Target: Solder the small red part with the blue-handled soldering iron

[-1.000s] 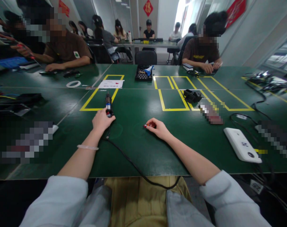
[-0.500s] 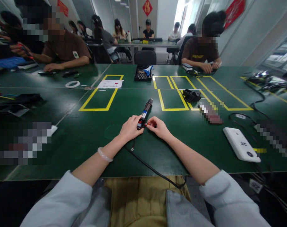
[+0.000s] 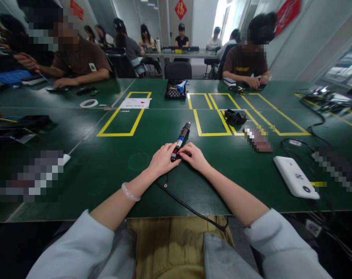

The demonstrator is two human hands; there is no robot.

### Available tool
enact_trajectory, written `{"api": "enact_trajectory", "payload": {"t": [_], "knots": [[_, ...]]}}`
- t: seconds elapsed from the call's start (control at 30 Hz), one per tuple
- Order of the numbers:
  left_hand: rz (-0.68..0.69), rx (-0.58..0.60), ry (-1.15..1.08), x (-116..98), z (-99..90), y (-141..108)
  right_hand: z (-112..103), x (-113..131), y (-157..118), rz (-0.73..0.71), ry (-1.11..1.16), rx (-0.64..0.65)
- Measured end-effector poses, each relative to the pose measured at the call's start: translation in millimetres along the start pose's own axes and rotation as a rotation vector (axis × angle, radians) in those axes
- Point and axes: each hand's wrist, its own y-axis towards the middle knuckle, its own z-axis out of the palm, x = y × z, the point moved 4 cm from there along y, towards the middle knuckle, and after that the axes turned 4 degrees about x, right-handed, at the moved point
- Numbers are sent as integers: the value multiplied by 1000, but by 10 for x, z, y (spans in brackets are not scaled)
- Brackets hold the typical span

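Our left hand [image 3: 165, 158] has edged forward, gripping the black cylindrical tool with a blue band [image 3: 182, 140]; our right hand [image 3: 194, 156] pinches its red part [image 3: 176, 152].

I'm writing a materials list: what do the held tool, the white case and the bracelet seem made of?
Held tool: probably black plastic, perhaps part metal; dark body, shiny tip.
White case: likely smooth plastic, from its even colour and rounded corners.
Bracelet: glossy and milky; stone, glass or plastic, the look leaves it open.
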Motion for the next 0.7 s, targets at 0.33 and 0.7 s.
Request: {"api": "enact_trajectory", "payload": {"t": [0.33,0.7], "knots": [[-125,10,154,-72,15,74,-39,65,-34,21,-77,-21],[-92,1,283,14,-76,85,-32,52,-31,25,-12,-9]]}}
